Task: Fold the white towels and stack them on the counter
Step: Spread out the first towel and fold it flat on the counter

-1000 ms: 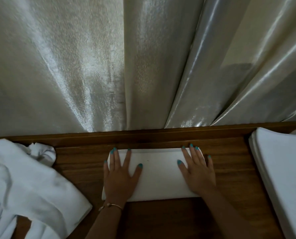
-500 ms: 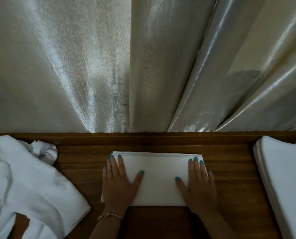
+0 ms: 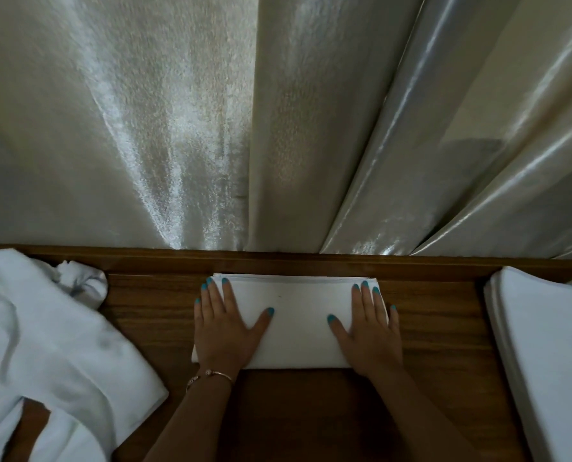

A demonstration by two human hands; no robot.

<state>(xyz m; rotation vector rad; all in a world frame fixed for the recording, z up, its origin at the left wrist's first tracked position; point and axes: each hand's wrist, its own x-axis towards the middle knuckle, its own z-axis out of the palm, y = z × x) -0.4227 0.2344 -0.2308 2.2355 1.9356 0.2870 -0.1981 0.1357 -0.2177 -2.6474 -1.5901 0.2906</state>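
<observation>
On the wooden counter (image 3: 438, 328), right in front of us, lies the folded towel (image 3: 299, 323), a white rectangle with its long side parallel to the back edge. Our left hand (image 3: 226, 331) rests flat on its left end and our right hand (image 3: 366, 331) rests flat on its right end; both palms face down, the fingers are spread wide, and neither hand grasps anything. A thin bracelet (image 3: 211, 376) sits on the left wrist. To the left, well apart, we see a heap of unfolded white towels (image 3: 41, 355), crumpled. At the right edge stands a stack of folded towels (image 3: 544, 348), with several layers visible at its side. Behind the counter hangs a shiny pale curtain (image 3: 278, 128).
</observation>
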